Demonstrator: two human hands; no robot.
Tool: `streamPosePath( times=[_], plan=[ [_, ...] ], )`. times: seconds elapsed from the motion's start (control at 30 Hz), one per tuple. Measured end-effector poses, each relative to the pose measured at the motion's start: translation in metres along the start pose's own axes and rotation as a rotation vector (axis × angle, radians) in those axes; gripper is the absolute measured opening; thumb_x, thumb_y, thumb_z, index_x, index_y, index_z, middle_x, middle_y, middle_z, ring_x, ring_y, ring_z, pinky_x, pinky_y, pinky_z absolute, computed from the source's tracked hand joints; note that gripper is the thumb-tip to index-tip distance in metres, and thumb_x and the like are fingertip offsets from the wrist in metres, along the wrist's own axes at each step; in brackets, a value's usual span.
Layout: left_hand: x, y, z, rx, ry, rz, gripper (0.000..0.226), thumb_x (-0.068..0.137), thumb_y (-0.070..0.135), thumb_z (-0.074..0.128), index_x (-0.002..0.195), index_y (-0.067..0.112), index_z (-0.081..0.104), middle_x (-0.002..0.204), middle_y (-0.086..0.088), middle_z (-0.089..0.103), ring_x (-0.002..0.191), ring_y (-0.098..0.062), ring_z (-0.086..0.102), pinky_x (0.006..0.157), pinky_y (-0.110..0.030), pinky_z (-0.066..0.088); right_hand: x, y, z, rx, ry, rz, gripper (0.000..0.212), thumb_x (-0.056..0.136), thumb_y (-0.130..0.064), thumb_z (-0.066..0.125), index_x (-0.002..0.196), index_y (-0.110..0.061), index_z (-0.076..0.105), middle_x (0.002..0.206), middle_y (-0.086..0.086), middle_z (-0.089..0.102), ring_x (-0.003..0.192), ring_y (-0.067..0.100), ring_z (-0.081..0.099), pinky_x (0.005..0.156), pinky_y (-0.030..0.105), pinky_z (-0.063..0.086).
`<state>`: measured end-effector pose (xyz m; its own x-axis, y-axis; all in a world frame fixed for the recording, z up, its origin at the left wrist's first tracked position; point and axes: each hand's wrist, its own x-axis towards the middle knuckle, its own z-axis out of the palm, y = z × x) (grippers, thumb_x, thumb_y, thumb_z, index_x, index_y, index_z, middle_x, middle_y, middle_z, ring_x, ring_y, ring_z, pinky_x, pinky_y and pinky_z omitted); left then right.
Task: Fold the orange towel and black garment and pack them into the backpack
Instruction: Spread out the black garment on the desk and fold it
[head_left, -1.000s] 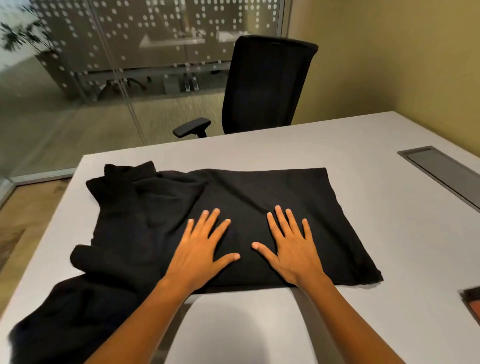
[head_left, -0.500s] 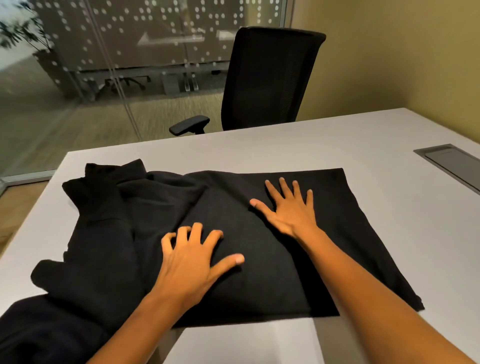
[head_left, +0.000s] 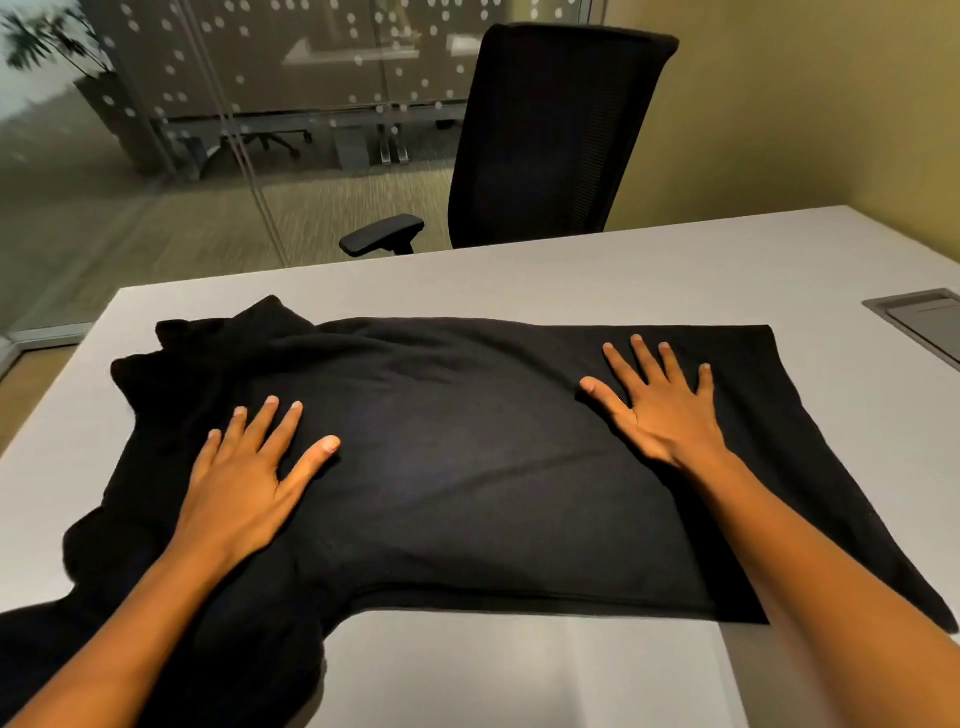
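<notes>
My left hand (head_left: 244, 478) and right hand (head_left: 660, 405) press flat, fingers spread, on the black garment (head_left: 467, 467) covering the grey tabletop (head_left: 519, 280), an office chair (head_left: 550, 135) and glass wall (head_left: 234, 104) beyond it.

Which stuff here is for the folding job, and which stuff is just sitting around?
For the job:
- soft black cloth garment, spread on the table
- left hand and right hand, both pressing flat on it

Just sitting around:
- pale grey table
- black mesh office chair
- grey metal hatch in the tabletop
</notes>
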<state>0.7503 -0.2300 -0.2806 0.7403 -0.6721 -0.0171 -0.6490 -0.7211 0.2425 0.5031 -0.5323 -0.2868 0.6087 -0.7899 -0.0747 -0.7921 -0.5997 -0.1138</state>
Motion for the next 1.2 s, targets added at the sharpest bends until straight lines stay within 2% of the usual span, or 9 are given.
streamPosePath(
  times=[0.13, 0.23, 0.33, 0.43, 0.63, 0.8, 0.97, 1.07, 1.2],
  plan=[
    [0.013, 0.021, -0.009, 0.177, -0.009, -0.022, 0.071, 0.085, 0.065, 0.039, 0.132, 0.013, 0.045, 0.145, -0.009, 0.039, 0.136, -0.029, 0.033, 0.114, -0.047, 0.020, 0.000, -0.007, -0.005, -0.050, -0.025, 0.059, 0.081, 0.078, -0.078, 0.000, 0.149, -0.039, -0.004, 0.160, 0.001, -0.008, 0.146, 0.028, -0.015, 0.113, 0.061, -0.009],
    [0.027, 0.045, -0.019, -0.104, 0.053, 0.114, 0.048, 0.086, 0.044, 0.058, 0.121, 0.011, 0.055, 0.143, -0.011, 0.042, 0.136, -0.027, 0.033, 0.116, -0.045, 0.019, -0.020, -0.050, -0.005, 0.006, 0.061, 0.029, 0.084, 0.080, -0.079, 0.004, 0.151, -0.034, -0.003, 0.160, 0.008, -0.008, 0.145, 0.033, -0.016, 0.112, 0.060, -0.012],
    [0.017, 0.047, -0.010, -0.266, -0.031, 0.176, 0.071, 0.083, 0.065, 0.046, 0.142, 0.027, 0.038, 0.157, 0.001, 0.016, 0.146, -0.017, 0.007, 0.118, -0.040, 0.002, -0.050, -0.101, 0.008, 0.101, 0.035, -0.114, 0.089, 0.074, -0.085, 0.004, 0.149, -0.039, -0.005, 0.159, 0.002, -0.015, 0.144, 0.027, -0.022, 0.110, 0.061, -0.017],
    [0.005, 0.027, 0.004, -0.103, -0.013, 0.183, 0.099, 0.066, 0.089, 0.018, 0.147, 0.033, 0.023, 0.159, 0.004, 0.009, 0.146, -0.014, 0.005, 0.119, -0.039, 0.001, -0.056, -0.100, 0.017, 0.029, 0.032, -0.132, 0.092, 0.071, -0.087, 0.000, 0.149, -0.040, -0.007, 0.159, 0.001, -0.017, 0.144, 0.025, -0.023, 0.110, 0.063, -0.015],
    [-0.017, 0.022, 0.004, 0.085, -0.084, 0.040, 0.124, 0.044, 0.096, -0.010, 0.150, 0.033, 0.004, 0.159, 0.002, -0.004, 0.147, -0.023, -0.002, 0.118, -0.040, 0.002, -0.049, -0.063, 0.011, -0.021, -0.006, -0.078, 0.090, 0.071, -0.087, 0.000, 0.149, -0.043, -0.002, 0.160, -0.005, -0.011, 0.145, 0.020, -0.019, 0.113, 0.060, -0.011],
    [-0.050, 0.035, 0.001, 0.196, -0.206, -0.006, 0.124, 0.043, 0.095, -0.009, 0.148, 0.029, -0.014, 0.157, -0.005, -0.018, 0.145, -0.029, -0.012, 0.118, -0.043, -0.003, -0.037, -0.099, -0.005, 0.074, 0.085, -0.044, 0.085, 0.084, -0.076, 0.015, 0.145, -0.020, 0.032, 0.158, 0.008, 0.019, 0.147, 0.030, 0.000, 0.116, 0.051, -0.005],
    [-0.035, 0.038, -0.023, 0.238, -0.123, -0.021, 0.090, 0.071, 0.084, 0.023, 0.138, 0.026, 0.034, 0.145, -0.004, 0.032, 0.132, -0.029, 0.033, 0.105, -0.045, 0.028, -0.007, -0.178, -0.010, 0.320, -0.108, -0.549, 0.053, 0.101, -0.043, 0.028, 0.150, -0.025, 0.023, 0.160, 0.001, 0.013, 0.147, 0.022, 0.007, 0.119, 0.041, 0.006],
    [-0.007, 0.033, -0.031, 0.101, 0.065, -0.055, 0.052, 0.090, 0.063, 0.029, 0.110, 0.021, 0.052, 0.121, -0.001, 0.051, 0.112, -0.026, 0.048, 0.093, -0.044, 0.036, 0.010, -0.202, -0.001, 0.220, -0.178, -0.524, 0.053, 0.102, -0.045, 0.020, 0.151, -0.026, 0.015, 0.160, -0.001, 0.007, 0.148, 0.019, 0.003, 0.119, 0.043, 0.002],
    [0.035, 0.018, -0.042, -0.139, 0.250, -0.128, 0.039, 0.097, 0.043, 0.038, 0.123, 0.016, 0.050, 0.130, -0.010, 0.047, 0.117, -0.031, 0.046, 0.094, -0.044, 0.038, 0.015, -0.211, 0.019, 0.075, -0.025, -0.385, 0.062, 0.099, -0.052, 0.012, 0.152, -0.020, 0.007, 0.161, -0.004, 0.000, 0.148, 0.016, -0.005, 0.119, 0.043, -0.003]
  ],
)
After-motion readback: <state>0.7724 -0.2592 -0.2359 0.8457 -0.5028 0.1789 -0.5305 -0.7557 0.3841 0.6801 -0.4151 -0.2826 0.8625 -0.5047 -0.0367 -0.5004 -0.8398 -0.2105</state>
